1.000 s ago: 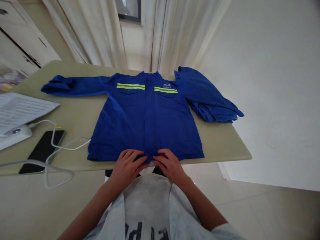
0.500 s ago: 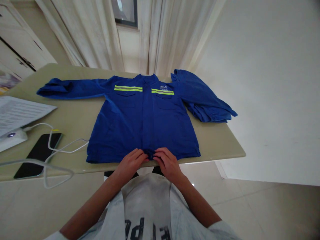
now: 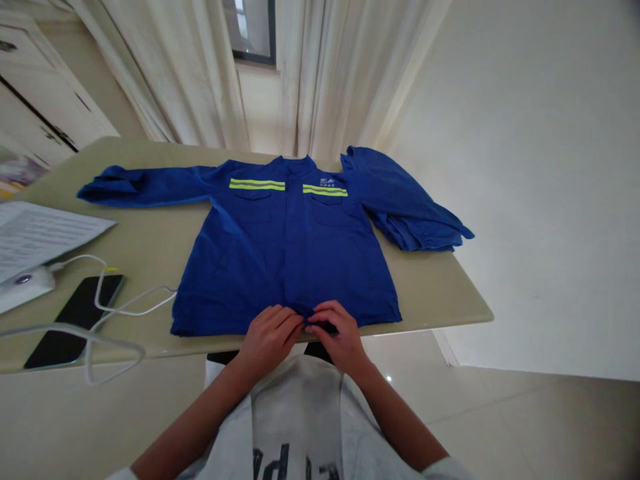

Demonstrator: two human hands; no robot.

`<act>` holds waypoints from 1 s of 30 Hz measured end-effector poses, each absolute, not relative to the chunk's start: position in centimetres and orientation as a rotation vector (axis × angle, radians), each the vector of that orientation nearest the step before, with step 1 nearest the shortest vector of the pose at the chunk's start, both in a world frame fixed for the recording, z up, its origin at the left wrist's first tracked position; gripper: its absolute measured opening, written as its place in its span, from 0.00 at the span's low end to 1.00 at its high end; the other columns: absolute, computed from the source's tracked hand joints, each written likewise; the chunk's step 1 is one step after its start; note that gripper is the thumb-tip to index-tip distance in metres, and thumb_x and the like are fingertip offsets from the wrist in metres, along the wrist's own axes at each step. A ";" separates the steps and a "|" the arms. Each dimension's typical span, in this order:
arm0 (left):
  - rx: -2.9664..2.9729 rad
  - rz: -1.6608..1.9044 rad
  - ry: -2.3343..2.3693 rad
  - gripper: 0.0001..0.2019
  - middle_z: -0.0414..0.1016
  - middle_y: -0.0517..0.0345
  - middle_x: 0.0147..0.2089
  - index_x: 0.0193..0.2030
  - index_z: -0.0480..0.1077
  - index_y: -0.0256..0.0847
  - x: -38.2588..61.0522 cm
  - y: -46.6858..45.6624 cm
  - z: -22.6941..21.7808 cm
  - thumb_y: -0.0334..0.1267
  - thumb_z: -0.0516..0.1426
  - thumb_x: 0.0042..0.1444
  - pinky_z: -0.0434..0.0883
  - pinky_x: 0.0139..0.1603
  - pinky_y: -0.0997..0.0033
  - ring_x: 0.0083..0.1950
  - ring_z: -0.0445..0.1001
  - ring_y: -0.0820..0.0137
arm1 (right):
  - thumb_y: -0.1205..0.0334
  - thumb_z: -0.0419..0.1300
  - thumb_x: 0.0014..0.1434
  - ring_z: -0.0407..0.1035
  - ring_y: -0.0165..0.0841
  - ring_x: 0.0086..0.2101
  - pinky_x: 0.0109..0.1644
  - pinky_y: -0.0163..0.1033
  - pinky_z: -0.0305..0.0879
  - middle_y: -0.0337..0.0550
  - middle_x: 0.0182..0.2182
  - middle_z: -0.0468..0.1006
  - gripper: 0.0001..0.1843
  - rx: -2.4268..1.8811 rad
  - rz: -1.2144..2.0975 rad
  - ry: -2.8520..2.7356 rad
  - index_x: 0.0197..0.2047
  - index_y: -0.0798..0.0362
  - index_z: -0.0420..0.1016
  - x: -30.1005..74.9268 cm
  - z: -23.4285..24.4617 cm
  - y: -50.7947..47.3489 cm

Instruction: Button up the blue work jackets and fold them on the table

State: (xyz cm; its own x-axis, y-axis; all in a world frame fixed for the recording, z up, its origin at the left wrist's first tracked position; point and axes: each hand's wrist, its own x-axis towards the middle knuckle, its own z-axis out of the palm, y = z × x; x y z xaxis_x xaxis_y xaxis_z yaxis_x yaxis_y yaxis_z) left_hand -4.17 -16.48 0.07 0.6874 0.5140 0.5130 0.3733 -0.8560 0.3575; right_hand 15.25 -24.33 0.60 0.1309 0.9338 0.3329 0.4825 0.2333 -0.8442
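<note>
The jacket is laid front up on the table, its collar turned to the far side and its hem set along the near edge; the hem is met at its middle, by the front placket, by both hands. The left hand is held palm down, its fingers curled and drawn close together, the tips brought to the hem; the cloth appears to be pinched there, though the thumb is mostly hidden. The right hand is held partly open, a gap being left between thumb and forefinger, whose tips are brought in at the same spot; whether cloth is gripped between them cannot be told; the two sets of fingertips are nearly touching.

One sleeve is stretched out to the left, its cuff end bunched; the other is slanted to the right, overlapped with a blue pile, and the border between the two cannot be clearly made out. At the left, a phone is crossed by a white cable, which is also run up to the jacket's side; beyond it a white device is partly covered by paper; the far side is backed by curtains.
</note>
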 end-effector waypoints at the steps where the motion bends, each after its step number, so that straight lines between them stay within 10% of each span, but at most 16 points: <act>1: 2.700 0.927 0.692 0.08 0.79 0.55 0.38 0.43 0.76 0.41 -4.1 -16.4 0.2 0.34 0.55 0.72 0.69 0.41 0.62 0.38 0.73 0.66 | 0.59 0.70 0.65 0.77 0.35 0.44 0.50 0.40 0.75 0.45 0.44 0.80 0.04 -1.402 0.583 -1.480 0.43 0.49 0.85 15.3 0.6 -24.3; 30: 2.716 0.775 0.810 0.09 0.78 0.54 0.41 0.48 0.75 0.40 -5.3 -15.7 1.5 0.36 0.53 0.74 0.69 0.45 0.63 0.41 0.72 0.66 | 0.62 0.57 0.75 0.77 0.37 0.47 0.54 0.44 0.76 0.50 0.46 0.82 0.09 -1.431 0.101 -1.928 0.50 0.52 0.79 15.0 1.1 -23.1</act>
State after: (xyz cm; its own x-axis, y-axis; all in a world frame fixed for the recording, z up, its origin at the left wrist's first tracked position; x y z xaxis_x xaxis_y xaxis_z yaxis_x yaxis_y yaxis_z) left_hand -5.34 -15.66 1.47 0.7118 0.5579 0.4268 0.4512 -0.8288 0.3310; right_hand 14.98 -23.06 1.10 -0.1229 0.8593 0.4964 0.8030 0.3801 -0.4591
